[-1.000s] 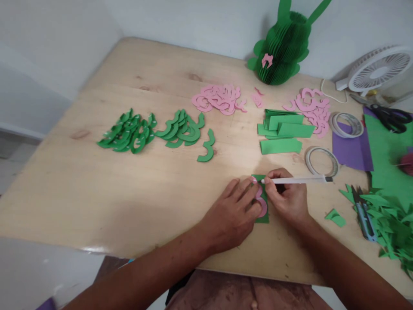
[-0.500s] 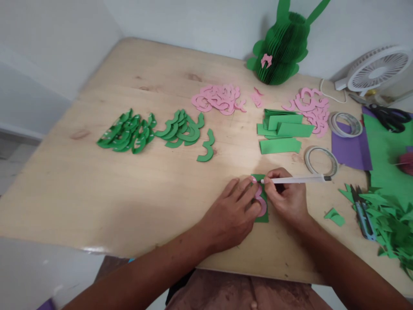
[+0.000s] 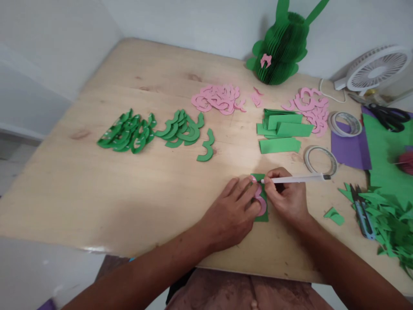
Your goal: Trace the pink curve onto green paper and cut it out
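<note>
My left hand (image 3: 232, 215) lies flat with its fingers stretched, pressing a pink curved paper cutout (image 3: 262, 206) onto a green paper rectangle (image 3: 262, 218). The fingers cover part of the cutout. In my right hand (image 3: 287, 196) is a white pen (image 3: 298, 178), pinched near its point. The pen tip touches or nearly touches the green paper along the right edge of the pink cutout. Just behind both hands are folded green paper strips (image 3: 280, 145). A single green curved cutout (image 3: 206, 148) lies to the left, beside a heap of green cutouts (image 3: 183, 129).
Pink cutouts (image 3: 219, 99) lie farther back. On the right are tape rolls (image 3: 306, 160), thread snips (image 3: 364, 217), green scraps (image 3: 390, 232), black-handled scissors (image 3: 389, 116) and a white fan (image 3: 376, 71). A green honeycomb paper figure (image 3: 280, 49) stands against the wall.
Almost nothing differs. The view has shifted very slightly; both hands, the pen and the papers keep their places.
</note>
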Tool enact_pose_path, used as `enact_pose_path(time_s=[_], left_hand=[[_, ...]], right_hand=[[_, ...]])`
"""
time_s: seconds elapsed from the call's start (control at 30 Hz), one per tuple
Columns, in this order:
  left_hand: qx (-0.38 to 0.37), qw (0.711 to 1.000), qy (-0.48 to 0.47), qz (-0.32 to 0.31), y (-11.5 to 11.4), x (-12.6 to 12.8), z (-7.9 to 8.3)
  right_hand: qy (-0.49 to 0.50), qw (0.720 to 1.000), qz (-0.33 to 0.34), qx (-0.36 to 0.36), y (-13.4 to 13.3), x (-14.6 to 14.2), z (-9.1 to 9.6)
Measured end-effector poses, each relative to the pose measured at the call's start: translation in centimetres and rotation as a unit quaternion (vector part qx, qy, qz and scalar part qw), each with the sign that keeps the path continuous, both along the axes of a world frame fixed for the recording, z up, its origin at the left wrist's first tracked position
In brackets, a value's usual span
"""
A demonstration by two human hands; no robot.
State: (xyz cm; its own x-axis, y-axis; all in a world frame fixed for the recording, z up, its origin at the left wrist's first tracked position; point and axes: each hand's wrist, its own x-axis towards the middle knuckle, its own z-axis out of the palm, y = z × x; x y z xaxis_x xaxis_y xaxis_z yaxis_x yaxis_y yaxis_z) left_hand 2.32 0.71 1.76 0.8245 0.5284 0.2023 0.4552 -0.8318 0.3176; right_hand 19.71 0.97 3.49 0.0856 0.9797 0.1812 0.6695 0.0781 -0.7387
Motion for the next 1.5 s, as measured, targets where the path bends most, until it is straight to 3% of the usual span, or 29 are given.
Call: enact_pose_path(time_s=[1.5], left_hand=[[-0.006, 1.000, 0.011, 0.002, 0.02, 0.02, 0.20]], right_hand=[[-0.041, 0.999, -0.012, -0.015, -0.29, 0.34, 0.23]])
